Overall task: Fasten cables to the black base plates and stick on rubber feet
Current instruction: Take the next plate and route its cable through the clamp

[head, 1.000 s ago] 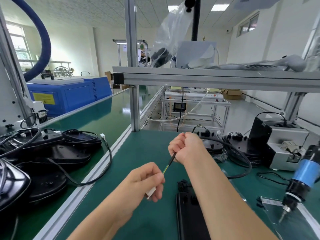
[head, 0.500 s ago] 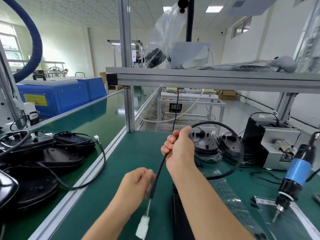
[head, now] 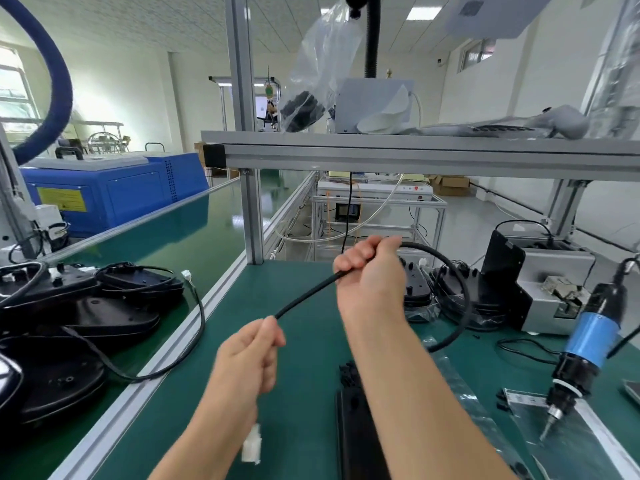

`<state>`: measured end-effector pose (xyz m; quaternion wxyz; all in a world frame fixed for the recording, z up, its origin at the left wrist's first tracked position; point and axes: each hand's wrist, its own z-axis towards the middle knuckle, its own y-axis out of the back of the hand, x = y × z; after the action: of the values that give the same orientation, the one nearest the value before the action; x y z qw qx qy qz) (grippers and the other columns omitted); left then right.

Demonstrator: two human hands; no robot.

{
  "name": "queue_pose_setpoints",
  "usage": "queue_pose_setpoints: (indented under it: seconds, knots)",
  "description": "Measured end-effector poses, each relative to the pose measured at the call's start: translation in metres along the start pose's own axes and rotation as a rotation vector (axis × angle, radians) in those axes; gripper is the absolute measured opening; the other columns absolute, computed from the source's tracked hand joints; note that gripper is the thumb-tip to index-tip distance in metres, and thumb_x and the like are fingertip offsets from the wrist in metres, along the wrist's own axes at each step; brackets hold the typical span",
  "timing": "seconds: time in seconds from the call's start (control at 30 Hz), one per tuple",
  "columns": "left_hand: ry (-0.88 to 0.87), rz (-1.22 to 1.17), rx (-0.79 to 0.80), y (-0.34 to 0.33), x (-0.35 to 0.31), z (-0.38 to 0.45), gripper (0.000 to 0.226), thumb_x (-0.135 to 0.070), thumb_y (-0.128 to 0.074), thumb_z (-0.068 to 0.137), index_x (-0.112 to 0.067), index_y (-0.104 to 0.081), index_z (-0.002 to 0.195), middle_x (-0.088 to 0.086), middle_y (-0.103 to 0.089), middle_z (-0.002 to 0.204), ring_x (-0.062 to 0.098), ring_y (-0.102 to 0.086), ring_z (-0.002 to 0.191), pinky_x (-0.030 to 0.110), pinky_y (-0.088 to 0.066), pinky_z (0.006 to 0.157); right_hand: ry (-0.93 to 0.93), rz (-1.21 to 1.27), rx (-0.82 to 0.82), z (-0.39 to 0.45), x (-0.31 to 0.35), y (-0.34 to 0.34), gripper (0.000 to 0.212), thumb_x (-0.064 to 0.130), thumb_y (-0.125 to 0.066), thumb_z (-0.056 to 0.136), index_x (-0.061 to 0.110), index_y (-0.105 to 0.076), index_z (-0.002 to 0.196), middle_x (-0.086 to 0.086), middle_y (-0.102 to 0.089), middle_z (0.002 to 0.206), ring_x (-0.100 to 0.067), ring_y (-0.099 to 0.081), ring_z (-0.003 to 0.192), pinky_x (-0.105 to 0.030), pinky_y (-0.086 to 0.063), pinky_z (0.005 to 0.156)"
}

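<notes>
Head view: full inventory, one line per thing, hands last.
cable: one, black, stretched between both hands, looping right over the bench
connector: one, white, hanging below the left hand
base plates: several, black, piled on the left bench with cables
base plate: one, black, on the green mat under the right forearm
electric screwdriver: one, blue and black, hanging at right
machine: one, blue, far left
plastic bag: one, clear, above the shelf
left hand: grips the cable's near end
right hand: grips the cable higher up

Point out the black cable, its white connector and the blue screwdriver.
black cable [head: 304, 297], head view, taut stretch between the hands
white connector [head: 251, 446], head view, plug body
blue screwdriver [head: 593, 339], head view, blue barrel
</notes>
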<state>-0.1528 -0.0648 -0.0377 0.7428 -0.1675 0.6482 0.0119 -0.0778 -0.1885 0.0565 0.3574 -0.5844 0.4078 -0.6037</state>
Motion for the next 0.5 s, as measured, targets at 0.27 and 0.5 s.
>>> queue_pose_setpoints:
  seconds: [0.27, 0.5]
  knots:
    - [0.165, 0.322, -0.086, 0.019, 0.024, 0.034, 0.025, -0.019, -0.044, 0.102, -0.004, -0.06, 0.09, 0.004, -0.051, 0.059, 0.013, -0.039, 0.044, 0.02, -0.03, 0.043, -0.005, -0.39, -0.005, -0.01, -0.017, 0.013, 0.045, 0.043, -0.028, 0.105, 0.018, -0.061, 0.089, 0.005, -0.069, 0.069, -0.011, -0.066, 0.068, -0.031, -0.047, 0.074]
    - [-0.203, 0.467, 0.192, -0.023, -0.015, 0.048, 0.033, -0.025, -0.042, 0.102, -0.051, -0.058, 0.113, -0.019, -0.069, 0.1, -0.001, -0.065, 0.089, 0.022, -0.053, 0.077, -0.093, -1.199, 0.094, -0.026, -0.036, 0.031, 0.04, 0.039, -0.03, 0.104, 0.028, -0.064, 0.088, 0.003, -0.066, 0.088, -0.007, -0.063, 0.076, -0.024, -0.05, 0.068]
